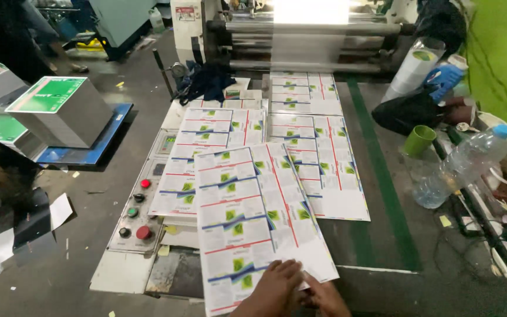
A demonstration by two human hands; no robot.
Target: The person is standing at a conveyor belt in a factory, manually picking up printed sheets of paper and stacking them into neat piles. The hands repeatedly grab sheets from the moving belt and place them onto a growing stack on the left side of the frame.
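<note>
Both my hands press flat on the near edge of the printed label sheet (259, 223): left hand (272, 292), right hand (324, 296), fingers spread, gripping nothing. The sheet overlaps other printed sheets (324, 158) on the bench (382, 235). Risk: sliding it could skew the stack. Farther off, rollers (312, 44), water bottle (462, 167).

Dim overall, with blown-out glare at top centre on the roller machine (312, 23). Dark shadows fill the upper left; edges bend slightly, wide-angle.
</note>
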